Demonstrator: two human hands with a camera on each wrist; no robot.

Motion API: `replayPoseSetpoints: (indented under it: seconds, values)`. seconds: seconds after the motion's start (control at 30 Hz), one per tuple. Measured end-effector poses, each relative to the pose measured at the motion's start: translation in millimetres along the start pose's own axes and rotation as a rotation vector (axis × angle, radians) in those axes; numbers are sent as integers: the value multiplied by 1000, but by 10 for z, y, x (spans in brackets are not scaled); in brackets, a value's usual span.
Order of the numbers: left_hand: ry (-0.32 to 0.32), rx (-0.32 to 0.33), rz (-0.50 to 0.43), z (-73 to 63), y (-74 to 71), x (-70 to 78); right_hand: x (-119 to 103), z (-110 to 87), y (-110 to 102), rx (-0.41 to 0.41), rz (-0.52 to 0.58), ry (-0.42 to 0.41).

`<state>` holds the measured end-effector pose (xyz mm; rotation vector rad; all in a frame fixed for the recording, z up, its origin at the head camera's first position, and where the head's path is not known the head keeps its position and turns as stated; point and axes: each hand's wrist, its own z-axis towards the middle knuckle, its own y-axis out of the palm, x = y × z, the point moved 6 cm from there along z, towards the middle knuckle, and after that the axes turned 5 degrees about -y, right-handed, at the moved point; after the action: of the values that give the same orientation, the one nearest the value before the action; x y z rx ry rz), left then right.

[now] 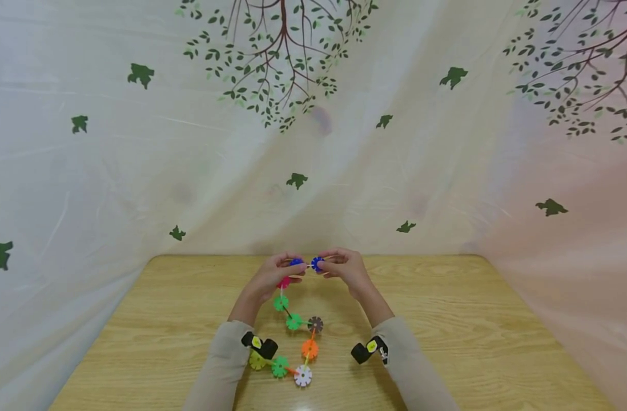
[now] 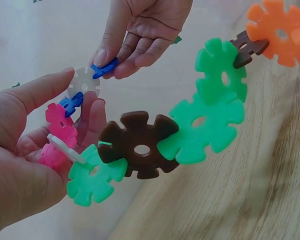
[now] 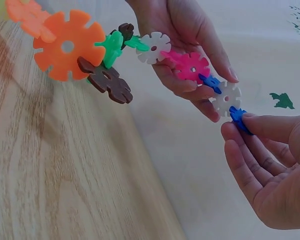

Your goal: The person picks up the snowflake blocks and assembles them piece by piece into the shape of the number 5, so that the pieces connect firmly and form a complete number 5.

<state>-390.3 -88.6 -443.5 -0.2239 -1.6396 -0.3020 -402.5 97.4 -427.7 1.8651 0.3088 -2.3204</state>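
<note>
Both hands are raised near the far edge of the table, working at one end of a chain of flower-shaped, notched plastic discs. My left hand (image 1: 269,276) pinches a white notched disc (image 2: 85,80) between thumb and fingers. A blue disc (image 3: 239,121), pinched by my right hand (image 1: 350,269), meets the white one's edge; how deep its slot sits I cannot tell. On the white disc's other side sits another blue disc (image 2: 73,104), then pink discs (image 2: 59,120) against the left hand's fingers. The chain runs on through green (image 2: 200,130), brown (image 2: 138,145) and orange discs (image 3: 70,45).
The chain's near part, with a white disc (image 1: 302,375), a green disc (image 1: 280,367) and a yellow disc (image 1: 257,359), runs between the forearms over the wooden table (image 1: 473,331). A pale curtain (image 1: 344,188) with leaf prints hangs behind the table.
</note>
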Motion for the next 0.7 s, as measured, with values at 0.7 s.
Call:
replayPoseSetpoints:
  seconds: [0.7]
  values:
    - [18,50,13,8,21,39,-80,0,-57,-99,-28,-15]
